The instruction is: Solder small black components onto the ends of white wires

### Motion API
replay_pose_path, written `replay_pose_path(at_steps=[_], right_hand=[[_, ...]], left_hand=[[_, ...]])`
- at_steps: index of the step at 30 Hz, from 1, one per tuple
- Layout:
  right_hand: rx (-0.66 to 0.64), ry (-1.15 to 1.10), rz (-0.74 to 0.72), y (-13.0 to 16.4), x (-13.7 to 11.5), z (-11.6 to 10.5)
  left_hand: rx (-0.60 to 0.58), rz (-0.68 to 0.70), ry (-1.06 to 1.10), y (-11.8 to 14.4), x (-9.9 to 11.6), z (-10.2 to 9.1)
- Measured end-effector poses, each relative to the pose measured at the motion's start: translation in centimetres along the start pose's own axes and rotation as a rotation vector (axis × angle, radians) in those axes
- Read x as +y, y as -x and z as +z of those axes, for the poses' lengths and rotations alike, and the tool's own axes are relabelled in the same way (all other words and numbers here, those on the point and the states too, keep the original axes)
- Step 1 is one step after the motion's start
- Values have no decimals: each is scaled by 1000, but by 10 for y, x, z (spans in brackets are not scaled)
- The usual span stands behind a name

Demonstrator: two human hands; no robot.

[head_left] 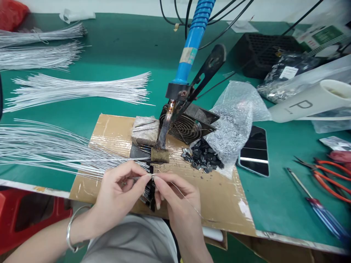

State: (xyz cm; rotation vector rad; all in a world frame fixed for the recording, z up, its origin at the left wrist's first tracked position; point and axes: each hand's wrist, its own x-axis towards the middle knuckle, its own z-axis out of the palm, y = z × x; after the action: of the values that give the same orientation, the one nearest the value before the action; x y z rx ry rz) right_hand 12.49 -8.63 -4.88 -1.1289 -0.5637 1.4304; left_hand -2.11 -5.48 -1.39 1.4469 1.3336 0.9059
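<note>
My left hand (117, 199) and my right hand (181, 201) meet fingertip to fingertip over the cardboard. The left thumb and index finger pinch the end of a grey wire, mostly hidden by the fingers. My right hand pinches at the same spot, and a thin bare strand (189, 201) trails from it down to the right. Whatever small part lies between the fingertips is too small to make out. Just beyond them, a soldering iron (164, 128) in a blue sleeve points down at a small brownish block (160, 155). Long grey wires (55, 149) fan out left of my hands.
Behind the block stand a fan (186, 126) and a pale pad (145, 130) with metal pins. Small black connectors (204, 157) spill from a bubble-wrap bag (236, 113). Rightward lie a phone (254, 151), screwdriver (315, 204) and orange-handled pliers (326, 171). More wire bundles (82, 87) lie at back left.
</note>
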Motion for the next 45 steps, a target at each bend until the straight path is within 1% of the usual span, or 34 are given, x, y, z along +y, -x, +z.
replay_pose_path(at_steps=[5, 12, 19, 24, 28, 33, 36, 41, 45], right_hand=[[-11, -8, 13, 2, -1, -1], [-6, -9, 11, 1, -2, -2], [-13, -18, 42, 1, -3, -3], [-19, -58, 86, 0, -4, -3], [-52, -112, 128, -3, -8, -3], [-70, -97, 142, -7, -10, -5], [-76, -93, 141, -7, -10, -5], [-76, -101, 149, -6, -11, -5], [-59, -109, 141, -4, -7, -5]], left_hand=[[-4, 21, -35, 0, 0, -2], [6, 19, -94, 1, 0, 2], [5, 25, -90, 3, -3, 2], [-21, 15, -55, 4, -5, 1], [-34, 48, -61, 4, -3, 0], [-38, 89, -89, 2, 0, -1], [-42, 84, -102, 1, 0, -1], [-37, 32, -73, -1, -2, 0], [-34, 36, -71, -1, -1, 1]])
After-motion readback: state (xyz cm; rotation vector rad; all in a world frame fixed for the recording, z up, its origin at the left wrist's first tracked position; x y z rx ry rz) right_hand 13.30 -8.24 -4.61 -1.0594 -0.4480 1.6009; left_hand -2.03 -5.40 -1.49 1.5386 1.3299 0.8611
